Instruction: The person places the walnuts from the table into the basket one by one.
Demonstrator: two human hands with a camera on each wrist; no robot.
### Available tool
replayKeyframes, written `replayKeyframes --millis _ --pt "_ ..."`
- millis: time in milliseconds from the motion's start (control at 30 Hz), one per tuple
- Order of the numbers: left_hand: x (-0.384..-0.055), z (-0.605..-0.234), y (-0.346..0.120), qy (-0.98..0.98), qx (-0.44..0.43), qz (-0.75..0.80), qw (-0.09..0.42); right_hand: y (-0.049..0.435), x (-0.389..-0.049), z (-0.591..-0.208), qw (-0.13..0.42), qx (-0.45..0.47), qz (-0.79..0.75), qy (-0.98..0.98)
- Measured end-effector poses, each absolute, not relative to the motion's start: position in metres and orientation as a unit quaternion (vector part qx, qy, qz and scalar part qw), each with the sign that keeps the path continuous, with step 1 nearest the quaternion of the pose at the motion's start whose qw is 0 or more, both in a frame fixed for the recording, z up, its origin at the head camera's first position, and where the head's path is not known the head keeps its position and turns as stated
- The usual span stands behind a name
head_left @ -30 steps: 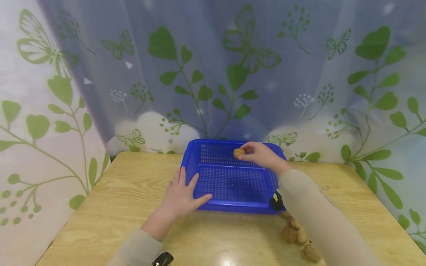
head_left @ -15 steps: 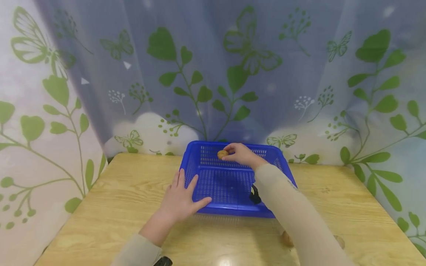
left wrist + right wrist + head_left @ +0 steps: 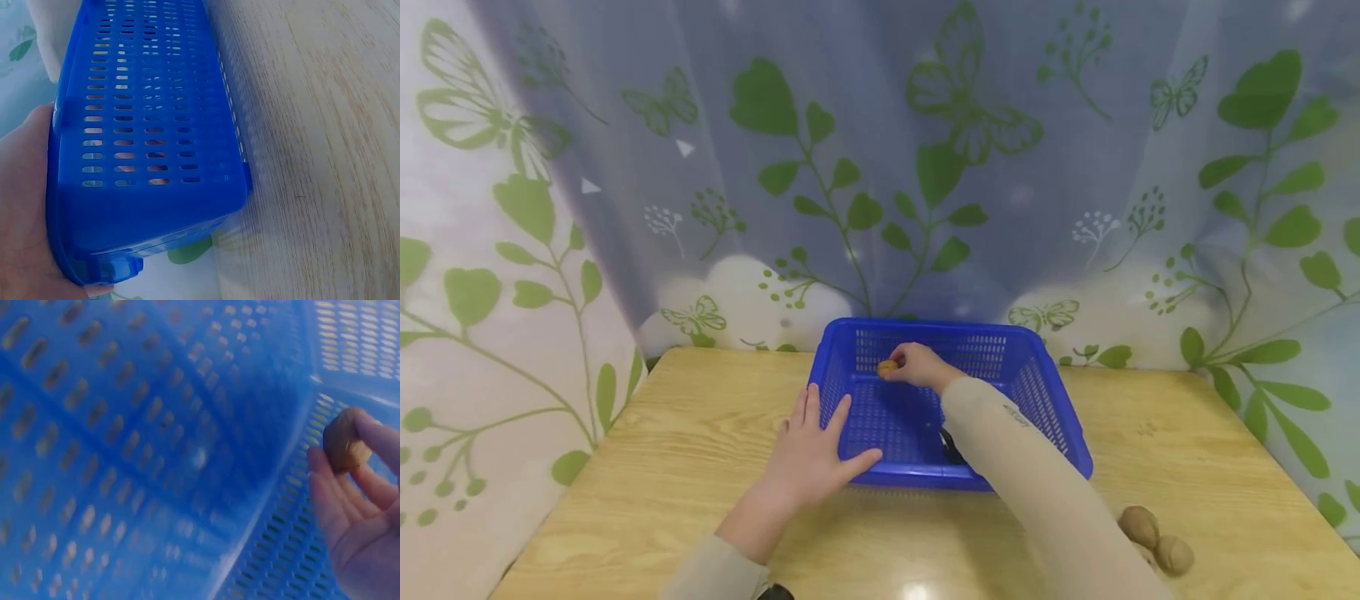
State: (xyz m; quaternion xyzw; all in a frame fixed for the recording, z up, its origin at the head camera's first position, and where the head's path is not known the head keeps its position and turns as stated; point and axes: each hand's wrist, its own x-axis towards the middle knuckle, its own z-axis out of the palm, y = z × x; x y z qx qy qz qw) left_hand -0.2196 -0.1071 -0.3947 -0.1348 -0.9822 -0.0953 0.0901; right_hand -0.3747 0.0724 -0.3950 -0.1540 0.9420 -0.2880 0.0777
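My right hand (image 3: 921,367) pinches a walnut (image 3: 887,368) between thumb and fingers, low inside the blue plastic basket (image 3: 955,477) toward its back left corner. The right wrist view shows the same walnut (image 3: 345,442) near a lower corner of the perforated walls, held by the fingertips of the right hand (image 3: 365,537). My left hand (image 3: 808,458) lies over the basket's front left corner with fingers spread and fairly straight. In the left wrist view, that hand (image 3: 22,206) is against the rim of the basket (image 3: 150,219).
Several walnuts (image 3: 1141,527) lie on the wooden table (image 3: 715,417) to the right, partly hidden by the right sleeve (image 3: 1030,467). A patterned curtain (image 3: 880,167) hangs right behind the table. A dark wrist device (image 3: 952,447) shows beside the right forearm.
My right hand has carried the walnut leftward and then down into the basket. The right forearm has swung left, uncovering the basket's right side. My left hand has stayed at the corner.
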Motion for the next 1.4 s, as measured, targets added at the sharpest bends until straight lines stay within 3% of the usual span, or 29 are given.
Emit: replayKeyframes --millis 433,900,1167,1400 --pt "-0.210 -0.384 -0.107 -0.986 -0.129 -0.076 0.074 0.049 -0.384 -0.410 0.091 -0.175 -0.215 0.957" --pt "-0.211 -0.388 -0.109 -0.985 -0.128 -0.090 0.071 0.030 -0.375 -0.396 0.096 -0.179 -0.211 0.956" --pt "-0.213 -0.390 -0.110 -0.983 -0.137 -0.101 0.068 0.073 -0.365 -0.352 0.153 -0.176 -0.261 0.937" --pt "-0.211 -0.390 -0.107 -0.980 -0.143 -0.119 0.077 0.119 -0.349 -0.328 0.138 -0.185 -0.290 0.929"
